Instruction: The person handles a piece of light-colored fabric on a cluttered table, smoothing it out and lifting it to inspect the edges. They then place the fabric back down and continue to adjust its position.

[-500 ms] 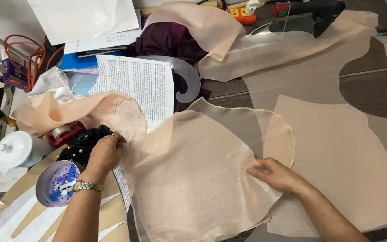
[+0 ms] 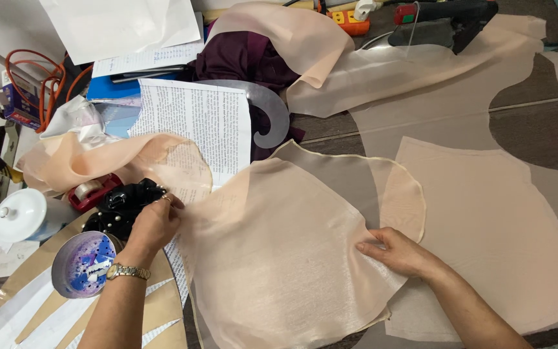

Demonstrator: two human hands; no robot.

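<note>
A rounded piece of sheer peach fabric (image 2: pixel 279 258) lies on the table in front of me, folded over itself. My left hand (image 2: pixel 155 223), with a wristwatch on the wrist, pinches the fabric's left edge beside a black beaded object (image 2: pixel 121 203). My right hand (image 2: pixel 398 251) presses flat on the fabric's right edge, fingers together and pointing left. Beneath the fabric lies a sheet of printed paper (image 2: pixel 201 123).
More peach fabric pieces (image 2: pixel 485 213) cover the right of the table. A clear curved ruler (image 2: pixel 269 116), purple cloth (image 2: pixel 240 58), a tape dispenser (image 2: pixel 92 190), a small purple dish (image 2: pixel 82 262), a white lidded pot (image 2: pixel 17 213) and brown paper patterns (image 2: pixel 46 310) surround the work.
Both hands have stayed almost in place; the fabric looks slightly smoother and flatter between them.
</note>
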